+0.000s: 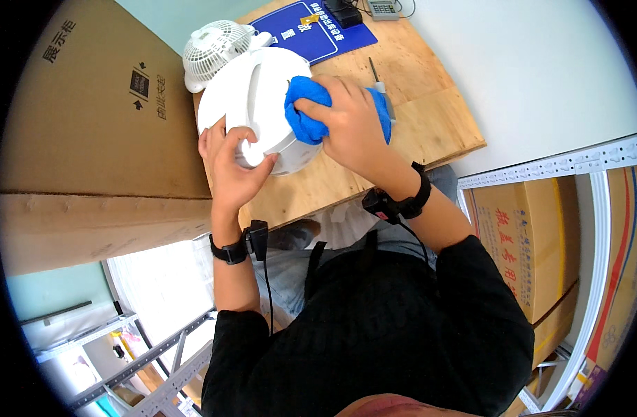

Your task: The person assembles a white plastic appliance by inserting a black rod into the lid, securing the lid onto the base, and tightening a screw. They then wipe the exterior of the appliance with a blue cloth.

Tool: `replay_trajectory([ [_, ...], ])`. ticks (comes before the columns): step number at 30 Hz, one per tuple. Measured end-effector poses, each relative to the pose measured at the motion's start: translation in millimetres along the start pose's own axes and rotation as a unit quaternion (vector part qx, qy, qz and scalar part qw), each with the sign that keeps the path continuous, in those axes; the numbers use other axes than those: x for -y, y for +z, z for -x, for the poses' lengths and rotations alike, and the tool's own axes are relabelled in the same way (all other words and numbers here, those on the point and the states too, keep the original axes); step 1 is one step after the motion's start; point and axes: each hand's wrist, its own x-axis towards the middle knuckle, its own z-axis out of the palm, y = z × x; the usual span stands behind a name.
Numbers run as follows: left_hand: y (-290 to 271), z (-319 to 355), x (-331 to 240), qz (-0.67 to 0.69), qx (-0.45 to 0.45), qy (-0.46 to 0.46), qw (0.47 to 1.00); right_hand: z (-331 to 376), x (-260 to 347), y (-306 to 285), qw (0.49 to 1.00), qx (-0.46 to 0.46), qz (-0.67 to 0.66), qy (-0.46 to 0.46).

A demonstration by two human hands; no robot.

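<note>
A round white appliance (270, 90) with a raised carrying handle, its kind not certain, rests tilted on the wooden table (423, 104). My left hand (235, 163) grips its near left edge, with thumb and fingers curled around the end of the handle. My right hand (353, 125) is closed on a bunched blue cloth (306, 115) and presses it against the appliance's right side. Part of the cloth hangs out beyond the far side of that hand. The appliance's underside and the right fingertips in the cloth are hidden.
Behind the appliance stands a small white fan (214, 52). A blue sign board (311, 35) lies at the back, near a black box (343, 12) and a calculator (384, 8). A thin screwdriver-like tool (376, 75) lies right. Large cardboard box (103, 125) walls the left; metal shelving (555, 163) stands right.
</note>
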Motion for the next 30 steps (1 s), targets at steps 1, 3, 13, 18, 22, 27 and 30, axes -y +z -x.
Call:
replay_trajectory([
  [1, 0.0, 0.4, -0.1, -0.003, 0.001, 0.001, 1.0, -0.4, -2.3, -0.6, 1.0, 0.003, -0.021, 0.011],
  [3, 1.3, 0.7, -0.3, -0.011, 0.003, 0.002, 1.0, -4.8, -8.8, 0.6, 0.998, -0.012, -0.06, 0.021],
  [13, 3.0, 0.3, -1.2, 0.003, -0.005, 0.007, 1.0, -26.5, -42.1, 16.2, 0.999, -0.012, 0.021, 0.035],
  [18, 1.1, -0.3, -3.3, 0.002, 0.0, -0.011, 1.0, -49.4, -56.8, 24.4, 0.998, 0.043, 0.045, 0.006],
  [22, 5.3, 2.5, 0.3, 0.006, -0.014, -0.01, 1.0, -38.7, -56.7, 19.9, 0.997, 0.05, 0.051, -0.004],
  [27, 3.2, -0.6, -5.5, 0.01, -0.021, -0.002, 1.0, -35.5, -55.8, 10.8, 0.996, 0.08, 0.047, -0.007],
  [30, 3.4, -1.2, -3.6, 0.006, -0.018, 0.005, 1.0, -56.0, -55.5, 9.3, 0.99, 0.119, 0.074, -0.026],
])
